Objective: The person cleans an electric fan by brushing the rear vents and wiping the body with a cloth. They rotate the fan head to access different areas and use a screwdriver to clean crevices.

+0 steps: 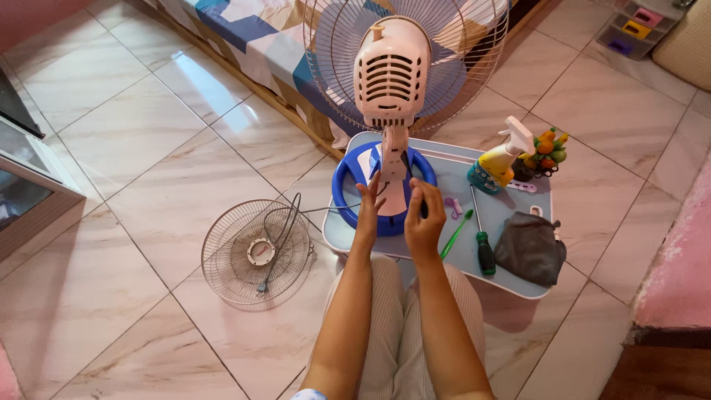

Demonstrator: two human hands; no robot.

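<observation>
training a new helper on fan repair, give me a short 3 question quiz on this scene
1. True or false: the front grille is mounted on the fan.
2. Which tool lies nearest the right hand? A) green toothbrush B) spray bottle C) grey cloth
3. What colour is the ring base that the left hand reaches to?

Key
1. False: it lies flat on the tiled floor, left of the tray table.
2. A. The screwdriver lies just beyond it.
3. Blue, around the pink stand.
</observation>
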